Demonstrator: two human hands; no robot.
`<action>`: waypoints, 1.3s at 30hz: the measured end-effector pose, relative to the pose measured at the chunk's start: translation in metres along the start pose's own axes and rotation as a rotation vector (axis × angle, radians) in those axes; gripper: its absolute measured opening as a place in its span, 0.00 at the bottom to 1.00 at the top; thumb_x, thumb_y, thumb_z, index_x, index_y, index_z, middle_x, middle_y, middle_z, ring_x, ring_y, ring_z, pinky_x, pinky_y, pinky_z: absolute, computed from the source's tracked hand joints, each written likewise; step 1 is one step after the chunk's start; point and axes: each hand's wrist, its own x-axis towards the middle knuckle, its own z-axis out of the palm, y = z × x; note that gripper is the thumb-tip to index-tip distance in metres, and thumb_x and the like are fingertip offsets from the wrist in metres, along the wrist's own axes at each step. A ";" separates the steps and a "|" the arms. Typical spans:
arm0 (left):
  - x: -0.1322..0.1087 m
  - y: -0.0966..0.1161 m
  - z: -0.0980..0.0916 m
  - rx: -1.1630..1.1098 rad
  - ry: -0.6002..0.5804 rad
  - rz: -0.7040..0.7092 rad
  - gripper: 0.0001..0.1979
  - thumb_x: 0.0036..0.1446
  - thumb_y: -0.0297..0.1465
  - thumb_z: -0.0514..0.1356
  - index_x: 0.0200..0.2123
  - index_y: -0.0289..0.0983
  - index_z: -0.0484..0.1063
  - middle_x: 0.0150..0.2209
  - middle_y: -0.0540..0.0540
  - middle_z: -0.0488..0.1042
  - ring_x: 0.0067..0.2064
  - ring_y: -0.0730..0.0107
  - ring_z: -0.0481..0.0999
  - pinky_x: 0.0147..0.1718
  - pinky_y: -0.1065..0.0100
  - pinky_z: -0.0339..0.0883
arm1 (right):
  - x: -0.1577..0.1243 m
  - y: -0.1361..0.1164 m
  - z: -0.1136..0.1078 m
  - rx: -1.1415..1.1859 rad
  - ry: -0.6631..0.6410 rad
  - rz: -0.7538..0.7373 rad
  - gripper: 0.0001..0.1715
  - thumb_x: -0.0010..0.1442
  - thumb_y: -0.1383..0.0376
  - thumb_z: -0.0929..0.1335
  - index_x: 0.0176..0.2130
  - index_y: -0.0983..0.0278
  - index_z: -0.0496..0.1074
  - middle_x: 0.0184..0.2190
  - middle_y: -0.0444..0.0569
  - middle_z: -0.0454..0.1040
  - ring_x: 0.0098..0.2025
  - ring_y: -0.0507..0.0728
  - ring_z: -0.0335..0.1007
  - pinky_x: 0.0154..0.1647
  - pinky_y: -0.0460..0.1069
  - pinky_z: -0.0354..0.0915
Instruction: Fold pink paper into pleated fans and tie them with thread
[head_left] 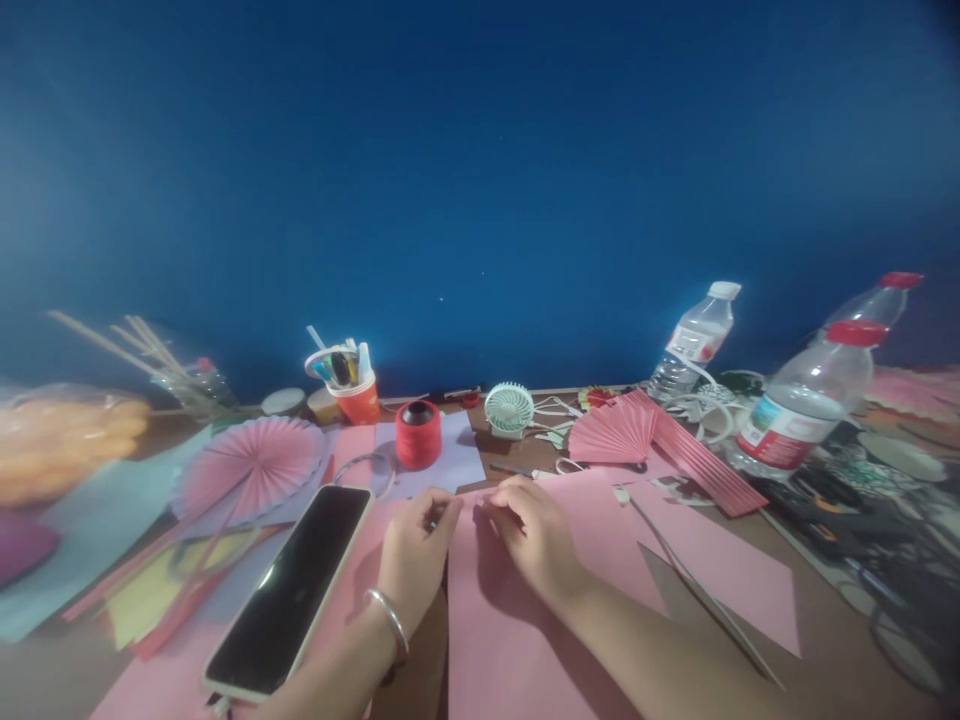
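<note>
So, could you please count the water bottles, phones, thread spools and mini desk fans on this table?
Water bottles: 3
Phone: 1
Red thread spool: 1
White mini desk fan: 1
Total: 6

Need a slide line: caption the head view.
Left hand and right hand pinch the far edge of a pink paper sheet beside a black smartphone.
</note>
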 end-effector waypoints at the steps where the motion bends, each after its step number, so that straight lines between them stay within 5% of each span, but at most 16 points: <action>1: 0.000 0.000 0.000 0.001 0.000 -0.001 0.13 0.54 0.39 0.52 0.24 0.38 0.66 0.22 0.52 0.67 0.26 0.70 0.65 0.25 0.72 0.58 | 0.000 -0.001 0.000 0.003 0.009 0.006 0.09 0.58 0.68 0.61 0.26 0.62 0.63 0.27 0.46 0.66 0.31 0.53 0.63 0.32 0.47 0.60; 7: 0.003 -0.003 0.000 -0.017 0.032 0.007 0.12 0.53 0.38 0.52 0.24 0.38 0.65 0.21 0.53 0.64 0.25 0.72 0.63 0.24 0.73 0.57 | -0.003 -0.002 -0.004 0.071 0.126 0.061 0.06 0.60 0.68 0.59 0.32 0.63 0.62 0.27 0.46 0.66 0.29 0.52 0.63 0.31 0.46 0.61; 21: -0.002 -0.001 -0.002 0.029 0.007 0.003 0.13 0.54 0.39 0.52 0.24 0.38 0.67 0.23 0.52 0.68 0.27 0.70 0.67 0.25 0.73 0.59 | -0.001 -0.001 0.000 -0.069 -0.041 0.011 0.11 0.59 0.68 0.59 0.25 0.62 0.61 0.26 0.46 0.65 0.31 0.54 0.61 0.32 0.48 0.58; 30: 0.003 -0.009 0.001 -0.022 0.043 0.010 0.12 0.54 0.38 0.52 0.24 0.38 0.66 0.22 0.53 0.67 0.26 0.71 0.65 0.26 0.73 0.59 | -0.004 0.002 -0.004 0.006 0.079 0.097 0.07 0.61 0.68 0.56 0.32 0.62 0.59 0.27 0.45 0.63 0.28 0.52 0.60 0.31 0.46 0.58; 39: 0.002 -0.006 0.001 -0.004 0.020 0.013 0.13 0.53 0.39 0.53 0.24 0.38 0.68 0.23 0.52 0.69 0.27 0.70 0.68 0.26 0.72 0.60 | -0.001 -0.002 -0.004 -0.119 -0.079 0.029 0.09 0.59 0.69 0.58 0.28 0.62 0.59 0.27 0.45 0.63 0.31 0.53 0.60 0.33 0.47 0.56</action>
